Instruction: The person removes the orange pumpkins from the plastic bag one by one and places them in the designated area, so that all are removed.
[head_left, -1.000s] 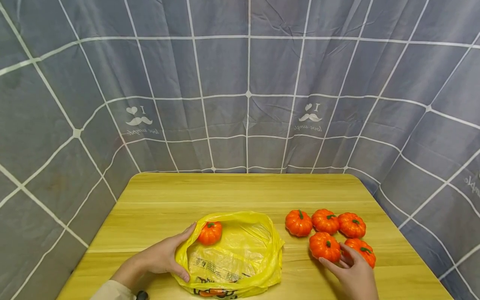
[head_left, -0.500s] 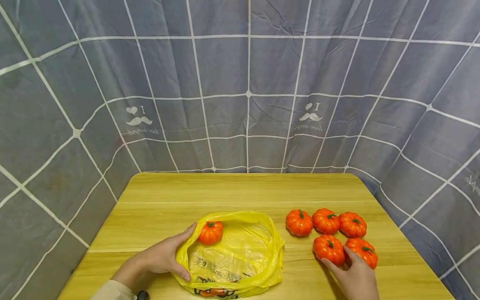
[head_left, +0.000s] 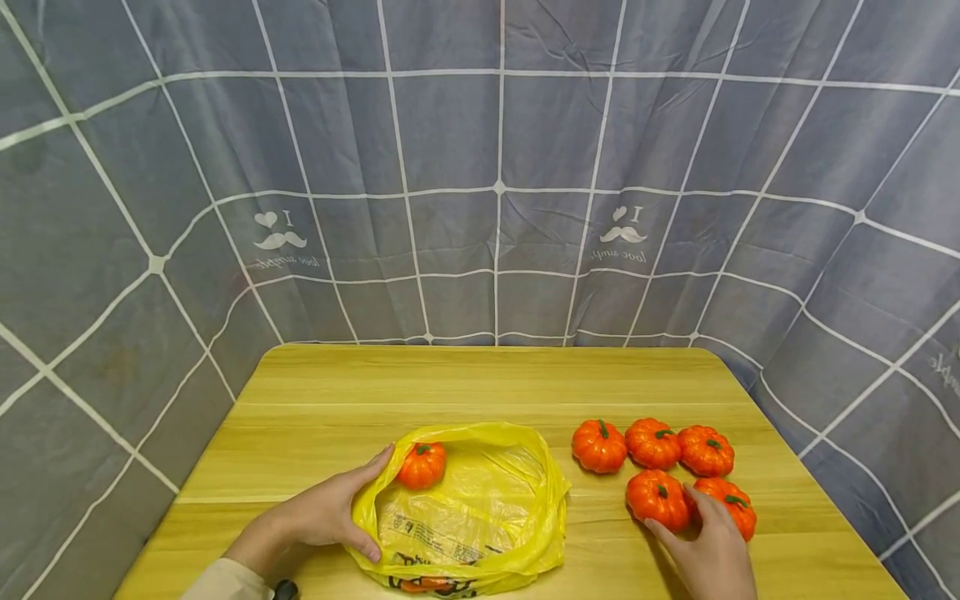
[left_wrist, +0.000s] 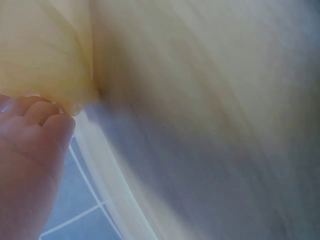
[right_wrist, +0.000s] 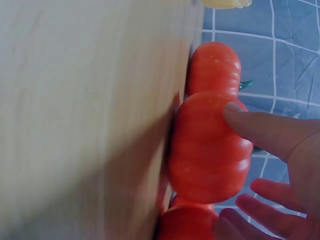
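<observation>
My left hand [head_left: 322, 510] grips the left side of a yellow plastic bag [head_left: 551, 525], which lies with its mouth wide and facing up. Inside it, against the left wall, sits one orange toy pumpkin [head_left: 422, 467] with a green stem. In the left wrist view, my fingers [left_wrist: 47, 112] are at the bag's edge. My right hand [head_left: 712, 546] holds the near-left pumpkin [head_left: 657, 498] of a cluster, thumb on its front and fingers on its right side. The right wrist view shows the thumb pressed to its ribbed orange surface [right_wrist: 207, 155].
Beside the held pumpkin, close to my right fingers, is another pumpkin [head_left: 731, 504]. Behind them stands a row of three: left [head_left: 598, 447], middle [head_left: 652, 443] and right [head_left: 707, 452]. All rest on a wooden table [head_left: 480, 379], with a grey checked curtain [head_left: 450, 150] around it.
The pumpkin in my right hand has shifted slightly right and toward me, closer to its neighbour, then stayed put. My left hand and the bag look the same.
</observation>
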